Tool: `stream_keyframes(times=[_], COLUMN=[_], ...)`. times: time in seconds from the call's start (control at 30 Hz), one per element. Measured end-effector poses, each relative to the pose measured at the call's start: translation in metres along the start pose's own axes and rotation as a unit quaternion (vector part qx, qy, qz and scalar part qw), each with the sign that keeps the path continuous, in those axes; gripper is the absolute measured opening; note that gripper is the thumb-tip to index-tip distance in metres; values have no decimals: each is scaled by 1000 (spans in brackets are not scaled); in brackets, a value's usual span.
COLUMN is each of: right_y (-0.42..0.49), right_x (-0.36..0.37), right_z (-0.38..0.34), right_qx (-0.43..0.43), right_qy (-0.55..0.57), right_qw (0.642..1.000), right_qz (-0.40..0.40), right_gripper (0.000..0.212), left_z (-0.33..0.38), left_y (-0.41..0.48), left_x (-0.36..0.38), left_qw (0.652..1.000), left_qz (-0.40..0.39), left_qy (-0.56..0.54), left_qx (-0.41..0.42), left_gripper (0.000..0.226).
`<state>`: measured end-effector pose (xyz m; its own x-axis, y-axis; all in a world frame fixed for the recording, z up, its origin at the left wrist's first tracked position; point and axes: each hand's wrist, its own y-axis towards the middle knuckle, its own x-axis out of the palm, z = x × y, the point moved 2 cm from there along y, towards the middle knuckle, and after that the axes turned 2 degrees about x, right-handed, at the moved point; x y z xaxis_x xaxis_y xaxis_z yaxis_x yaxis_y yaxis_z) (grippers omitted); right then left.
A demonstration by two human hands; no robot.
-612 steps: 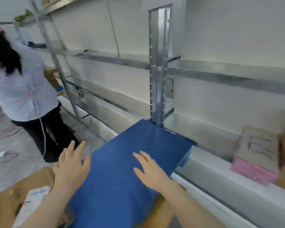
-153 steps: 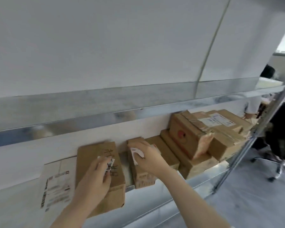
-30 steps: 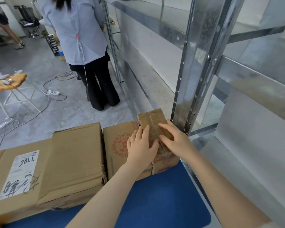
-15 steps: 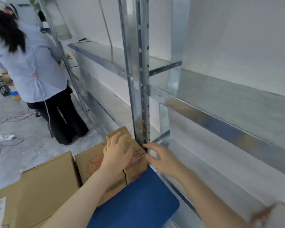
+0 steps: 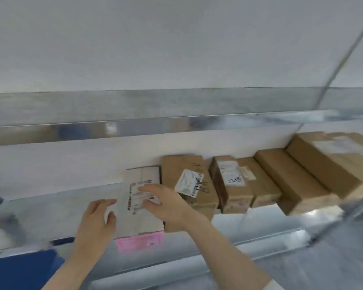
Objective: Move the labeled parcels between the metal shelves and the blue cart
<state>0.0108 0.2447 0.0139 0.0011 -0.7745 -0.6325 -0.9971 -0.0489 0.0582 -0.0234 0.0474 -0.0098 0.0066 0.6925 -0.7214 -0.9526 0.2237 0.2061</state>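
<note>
i count six parcels on the lower metal shelf (image 5: 260, 222): one flat white labelled box with a pink front edge (image 5: 142, 208) and five brown cardboard boxes (image 5: 187, 183). my left hand (image 5: 96, 225) is open beside the white one, my right hand (image 5: 166, 203) lies flat on it. labels too blurry to read, and the blue cart corner (image 5: 19, 268) is cut off.

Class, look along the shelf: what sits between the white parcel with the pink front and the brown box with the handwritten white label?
In the head view, one brown parcel with a loose crooked label lies between the white parcel and the labelled box.
</note>
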Motion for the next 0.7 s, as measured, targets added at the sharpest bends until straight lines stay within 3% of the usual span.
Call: stream_keyframes(times=[0.13,0.37,0.7], right_y=[-69,-162,-270], right_x=[-83,-219,-428], right_z=[42,93,249], right_qx=[69,104,134], right_qy=[11,-11,-45], right_qw=[992,961,933], right_qz=[107,255,330], right_gripper=[39,38,41], left_z=[90,249,439], left_y=[7,13,-13], left_x=[52,129,313], left_qw=[993,966,949], left_qz=[-53,-61,-126], left_qy=[-33,-57,-114], left_qx=[98,247,265], left_gripper=[35,35,41])
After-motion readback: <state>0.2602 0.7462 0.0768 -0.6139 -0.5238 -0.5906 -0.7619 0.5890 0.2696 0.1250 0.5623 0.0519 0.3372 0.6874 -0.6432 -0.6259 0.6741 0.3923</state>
